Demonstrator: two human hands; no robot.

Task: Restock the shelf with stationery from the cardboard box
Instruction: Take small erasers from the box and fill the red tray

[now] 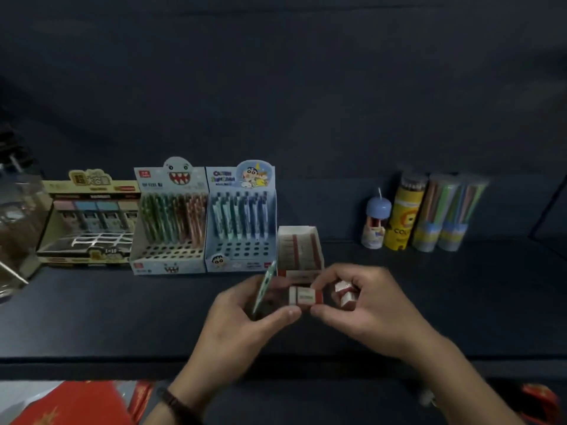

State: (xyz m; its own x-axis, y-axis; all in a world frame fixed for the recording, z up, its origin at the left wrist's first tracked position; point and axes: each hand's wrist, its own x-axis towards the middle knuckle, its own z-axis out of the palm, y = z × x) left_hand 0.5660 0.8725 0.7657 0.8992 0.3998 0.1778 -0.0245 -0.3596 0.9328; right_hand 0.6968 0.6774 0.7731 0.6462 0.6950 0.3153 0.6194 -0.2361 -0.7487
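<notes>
Shelf (122,317) dark matt, pen display boxes (170,262) printed cardboard, pencil tubes (451,210) clear glossy plastic, eraser (305,295) in paper sleeve, held pack (264,289) printed card.

Pen box (239,259) header reads "Crayon Shinchan"; yellow box (89,222) "1=10"

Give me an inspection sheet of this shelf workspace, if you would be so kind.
Surface: dark shelf, stock lined along the back.
Job's things: open eraser box beside the cartoon pen box; red-and-white eraser held in front of it; small erasers tucked in the right hand.
Clutter: shark pen box, yellow display box, upright pencil tubes.
Grippers: left hand grips a green-edged pack; right hand pinches the red-and-white eraser.
Cables: nothing seen.
Surroundings: red packaging below the shelf edge; clear container far left.
</notes>
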